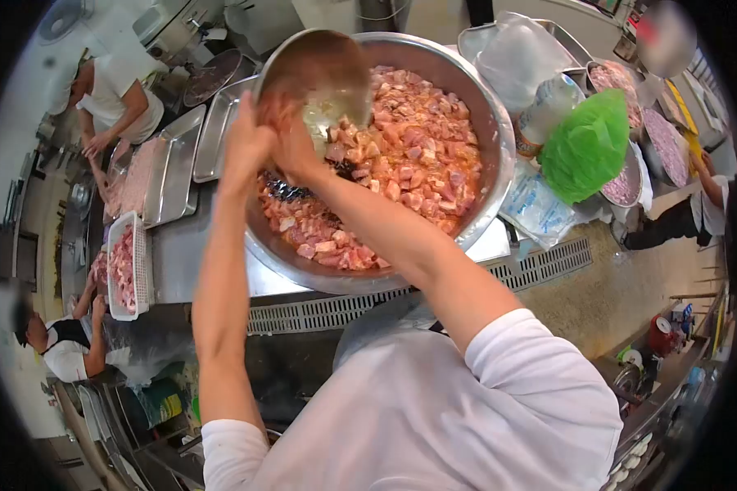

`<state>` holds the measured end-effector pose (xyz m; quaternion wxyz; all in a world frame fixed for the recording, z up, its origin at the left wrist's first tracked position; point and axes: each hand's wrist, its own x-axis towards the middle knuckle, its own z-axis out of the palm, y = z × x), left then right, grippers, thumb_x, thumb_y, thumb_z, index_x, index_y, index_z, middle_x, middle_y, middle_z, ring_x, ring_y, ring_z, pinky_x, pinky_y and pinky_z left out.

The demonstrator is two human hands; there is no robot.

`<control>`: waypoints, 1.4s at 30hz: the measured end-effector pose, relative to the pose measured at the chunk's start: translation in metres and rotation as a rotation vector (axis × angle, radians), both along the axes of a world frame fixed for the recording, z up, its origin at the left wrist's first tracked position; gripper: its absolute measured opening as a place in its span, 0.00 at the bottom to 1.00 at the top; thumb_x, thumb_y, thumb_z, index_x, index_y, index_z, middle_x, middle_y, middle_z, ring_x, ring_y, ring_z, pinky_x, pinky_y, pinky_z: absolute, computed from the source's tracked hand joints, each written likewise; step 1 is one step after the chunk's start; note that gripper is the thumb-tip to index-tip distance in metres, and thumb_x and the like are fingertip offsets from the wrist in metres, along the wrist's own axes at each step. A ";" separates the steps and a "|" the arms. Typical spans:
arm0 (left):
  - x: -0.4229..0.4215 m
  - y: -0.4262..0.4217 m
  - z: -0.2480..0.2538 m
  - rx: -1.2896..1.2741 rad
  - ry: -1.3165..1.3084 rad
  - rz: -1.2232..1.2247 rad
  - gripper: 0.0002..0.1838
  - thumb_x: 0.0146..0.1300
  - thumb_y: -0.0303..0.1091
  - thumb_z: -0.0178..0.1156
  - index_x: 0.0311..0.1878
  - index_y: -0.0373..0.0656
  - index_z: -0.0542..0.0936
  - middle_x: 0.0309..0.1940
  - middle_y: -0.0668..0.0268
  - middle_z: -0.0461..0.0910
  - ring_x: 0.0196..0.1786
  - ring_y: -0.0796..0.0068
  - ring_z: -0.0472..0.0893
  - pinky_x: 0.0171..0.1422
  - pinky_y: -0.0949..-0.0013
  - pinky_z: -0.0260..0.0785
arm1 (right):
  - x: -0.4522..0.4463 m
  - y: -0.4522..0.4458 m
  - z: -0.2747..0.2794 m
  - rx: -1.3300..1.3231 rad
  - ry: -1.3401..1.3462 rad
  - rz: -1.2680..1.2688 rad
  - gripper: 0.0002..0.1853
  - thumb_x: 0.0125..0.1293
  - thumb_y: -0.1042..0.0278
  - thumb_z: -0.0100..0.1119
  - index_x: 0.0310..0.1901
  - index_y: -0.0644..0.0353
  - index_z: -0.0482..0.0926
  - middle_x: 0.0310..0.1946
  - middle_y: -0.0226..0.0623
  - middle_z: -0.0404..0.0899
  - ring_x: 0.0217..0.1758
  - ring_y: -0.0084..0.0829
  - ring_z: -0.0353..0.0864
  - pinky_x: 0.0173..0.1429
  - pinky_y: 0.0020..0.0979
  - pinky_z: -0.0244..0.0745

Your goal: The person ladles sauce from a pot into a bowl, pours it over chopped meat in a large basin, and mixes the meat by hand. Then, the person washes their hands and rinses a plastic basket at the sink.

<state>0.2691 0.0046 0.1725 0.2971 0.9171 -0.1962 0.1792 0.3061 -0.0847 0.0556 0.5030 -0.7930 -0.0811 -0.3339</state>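
A metal bowl point(323, 59) is tipped on its side over the left part of a large steel basin point(500, 131). My left hand point(250, 141) is closed on the near rim of the bowl. At the bowl's mouth is my right hand point(296, 149), its fingers smeared by motion, so their pose is unclear. Some pale, wet residue shows inside the bowl. Diced raw meat point(430, 155) in reddish liquid fills the basin, with a dark sauce-like patch point(287, 190) close below my hands.
Left of the basin are metal trays point(174, 168) and a white basket point(142, 266) of meat. A green bag point(585, 147), a plastic jar point(549, 110) and bowls of pinkish meat point(666, 147) stand right. Other people point(123, 102) work at left and far right.
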 end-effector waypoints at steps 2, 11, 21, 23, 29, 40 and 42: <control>0.000 0.012 0.001 0.074 -0.085 -0.039 0.41 0.53 0.24 0.50 0.75 0.37 0.55 0.63 0.37 0.69 0.64 0.41 0.72 0.65 0.54 0.65 | -0.021 -0.058 -0.041 -0.405 -0.016 0.197 0.32 0.60 0.62 0.58 0.67 0.56 0.67 0.68 0.56 0.59 0.67 0.59 0.62 0.72 0.49 0.58; -0.014 0.054 0.026 0.183 -0.232 0.037 0.39 0.53 0.17 0.44 0.73 0.40 0.61 0.62 0.44 0.73 0.62 0.45 0.73 0.67 0.56 0.64 | 0.002 -0.224 -0.059 -0.721 0.341 -0.034 0.15 0.50 0.62 0.62 0.40 0.57 0.85 0.36 0.56 0.81 0.42 0.48 0.83 0.47 0.45 0.79; -0.007 0.096 0.029 0.100 -0.131 0.186 0.34 0.55 0.26 0.45 0.70 0.43 0.65 0.59 0.43 0.75 0.61 0.41 0.73 0.66 0.51 0.63 | -0.027 -0.313 -0.146 -0.098 0.967 0.020 0.28 0.69 0.43 0.49 0.63 0.52 0.72 0.55 0.50 0.78 0.64 0.47 0.72 0.66 0.47 0.69; -0.008 0.092 0.028 0.088 -0.123 0.188 0.33 0.55 0.27 0.45 0.69 0.44 0.67 0.58 0.44 0.76 0.61 0.41 0.74 0.66 0.51 0.64 | -0.043 -0.278 -0.157 0.525 1.017 0.116 0.27 0.70 0.43 0.46 0.62 0.52 0.73 0.53 0.49 0.79 0.62 0.46 0.73 0.65 0.48 0.70; 0.008 0.033 0.037 0.096 0.033 0.178 0.25 0.54 0.32 0.46 0.56 0.41 0.77 0.49 0.42 0.80 0.56 0.42 0.77 0.61 0.52 0.67 | -0.042 -0.198 -0.129 1.432 0.689 0.176 0.25 0.74 0.44 0.40 0.58 0.53 0.75 0.48 0.46 0.82 0.57 0.43 0.78 0.62 0.52 0.72; 0.022 -0.068 0.046 0.070 0.216 -0.200 0.20 0.69 0.39 0.52 0.61 0.42 0.76 0.51 0.50 0.81 0.56 0.56 0.78 0.62 0.59 0.66 | 0.017 -0.069 0.014 0.508 -0.138 -0.047 0.12 0.68 0.64 0.53 0.48 0.61 0.75 0.35 0.47 0.80 0.36 0.47 0.80 0.40 0.46 0.75; 0.027 -0.074 0.055 -0.006 0.199 -0.239 0.21 0.68 0.40 0.53 0.62 0.48 0.76 0.52 0.46 0.80 0.58 0.45 0.77 0.62 0.52 0.67 | -0.025 -0.059 -0.001 -0.040 -0.222 -0.055 0.17 0.65 0.62 0.56 0.54 0.56 0.73 0.41 0.53 0.77 0.42 0.51 0.79 0.47 0.50 0.73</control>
